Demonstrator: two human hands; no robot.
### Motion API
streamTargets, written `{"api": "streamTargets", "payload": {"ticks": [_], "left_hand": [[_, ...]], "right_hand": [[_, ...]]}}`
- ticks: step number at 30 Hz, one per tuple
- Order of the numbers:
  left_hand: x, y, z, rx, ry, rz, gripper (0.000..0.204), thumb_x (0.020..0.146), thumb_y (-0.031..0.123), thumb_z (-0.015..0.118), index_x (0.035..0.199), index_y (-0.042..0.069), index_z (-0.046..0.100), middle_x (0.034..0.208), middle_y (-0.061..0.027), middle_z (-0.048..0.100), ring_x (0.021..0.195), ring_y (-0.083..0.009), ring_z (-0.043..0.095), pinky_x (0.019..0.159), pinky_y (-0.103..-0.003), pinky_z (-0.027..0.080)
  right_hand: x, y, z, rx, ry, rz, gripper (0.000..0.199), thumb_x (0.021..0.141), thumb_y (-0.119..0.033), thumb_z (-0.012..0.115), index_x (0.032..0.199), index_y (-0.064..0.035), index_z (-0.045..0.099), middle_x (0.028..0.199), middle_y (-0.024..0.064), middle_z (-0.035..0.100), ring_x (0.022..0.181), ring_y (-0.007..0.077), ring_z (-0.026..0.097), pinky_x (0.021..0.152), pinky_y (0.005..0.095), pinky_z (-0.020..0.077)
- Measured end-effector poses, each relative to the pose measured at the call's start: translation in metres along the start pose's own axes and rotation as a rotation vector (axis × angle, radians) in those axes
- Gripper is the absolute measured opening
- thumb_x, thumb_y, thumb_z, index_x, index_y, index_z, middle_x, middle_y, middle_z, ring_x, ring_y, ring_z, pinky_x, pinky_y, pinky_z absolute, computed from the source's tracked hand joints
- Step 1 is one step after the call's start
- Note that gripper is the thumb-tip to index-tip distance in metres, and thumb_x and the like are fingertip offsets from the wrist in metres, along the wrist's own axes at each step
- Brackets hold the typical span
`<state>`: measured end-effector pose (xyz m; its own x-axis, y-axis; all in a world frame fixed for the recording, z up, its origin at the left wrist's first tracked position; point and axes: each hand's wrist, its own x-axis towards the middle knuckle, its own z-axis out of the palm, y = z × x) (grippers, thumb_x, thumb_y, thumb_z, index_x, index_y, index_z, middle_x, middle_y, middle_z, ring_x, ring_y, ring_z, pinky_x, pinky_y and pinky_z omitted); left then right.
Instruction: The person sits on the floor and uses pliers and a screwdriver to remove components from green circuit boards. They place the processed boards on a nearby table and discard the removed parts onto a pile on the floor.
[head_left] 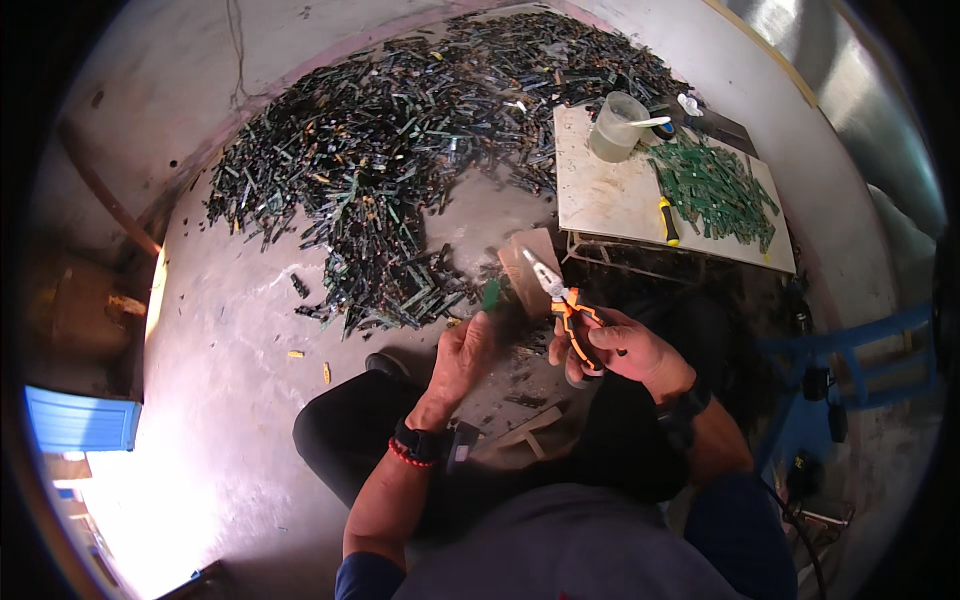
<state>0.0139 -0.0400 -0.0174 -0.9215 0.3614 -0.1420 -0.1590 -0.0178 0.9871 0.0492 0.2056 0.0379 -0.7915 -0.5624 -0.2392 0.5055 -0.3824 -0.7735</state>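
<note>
My left hand (463,352) is closed, pinching a small green circuit board strip (491,294) upright between thumb and fingers. In my right hand (635,348) is a pair of pliers (560,292) with orange and black handles, its metal jaws pointing up and to the left. The jaws look slightly parted, and nothing shows between them. The strip is apart from the pliers. Behind the jaws, close to both hands, stands a brown wooden block (520,275).
A big heap of dark electronic strips (390,150) covers the floor ahead. At right, a low white table (600,205) bears green circuit boards (715,185), a yellow-and-black handled tool (668,221) and a plastic cup (616,128). A blue chair (850,345) stands far right.
</note>
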Motion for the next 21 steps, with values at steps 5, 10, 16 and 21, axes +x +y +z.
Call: {"api": "streamTargets", "payload": {"ticks": [5, 10, 16, 21], "left_hand": [[-0.019, -0.008, 0.000, 0.011, 0.063, -0.009, 0.053, 0.098, 0.047, 0.037, 0.063, 0.008, 0.048, 0.050, 0.0025, 0.042, 0.043, -0.0064, 0.037, 0.041, -0.023, 0.028], [-0.050, -0.017, 0.008, -0.071, 0.069, -0.074, 0.055, 0.096, 0.051, 0.039, 0.063, 0.008, 0.048, 0.051, 0.0022, 0.043, 0.043, -0.0065, 0.036, 0.041, -0.023, 0.026], [-0.075, -0.028, 0.010, -0.195, 0.087, -0.092, 0.051, 0.097, 0.047, 0.041, 0.065, 0.007, 0.048, 0.052, 0.0025, 0.039, 0.042, -0.0068, 0.036, 0.040, -0.022, 0.026], [-0.087, -0.036, 0.009, -0.226, 0.089, -0.128, 0.049, 0.097, 0.047, 0.042, 0.067, 0.008, 0.047, 0.054, 0.0022, 0.040, 0.043, -0.0070, 0.035, 0.040, -0.022, 0.025]], "right_hand": [[-0.003, 0.029, 0.009, -0.469, 0.290, -0.127, 0.045, 0.086, -0.011, 0.054, 0.128, -0.0017, 0.042, 0.108, 0.0110, 0.059, 0.091, 0.0147, 0.061, 0.049, 0.0159, 0.0379], [-0.004, 0.052, 0.017, -0.859, 0.232, -0.349, 0.048, 0.076, 0.002, 0.051, 0.124, -0.0012, 0.044, 0.104, 0.0047, 0.056, 0.097, 0.0113, 0.053, 0.074, 0.0230, 0.0451], [-0.008, 0.068, 0.002, -0.849, 0.347, 0.029, 0.028, 0.077, -0.008, 0.050, 0.104, -0.0020, 0.049, 0.086, 0.0082, 0.054, 0.077, 0.0159, 0.053, 0.071, 0.0288, 0.0443], [-0.009, 0.067, -0.002, -0.884, 0.200, 0.152, 0.026, 0.077, -0.012, 0.050, 0.101, -0.0013, 0.050, 0.081, 0.0075, 0.054, 0.069, 0.0157, 0.053, 0.066, 0.0286, 0.0443]]}}
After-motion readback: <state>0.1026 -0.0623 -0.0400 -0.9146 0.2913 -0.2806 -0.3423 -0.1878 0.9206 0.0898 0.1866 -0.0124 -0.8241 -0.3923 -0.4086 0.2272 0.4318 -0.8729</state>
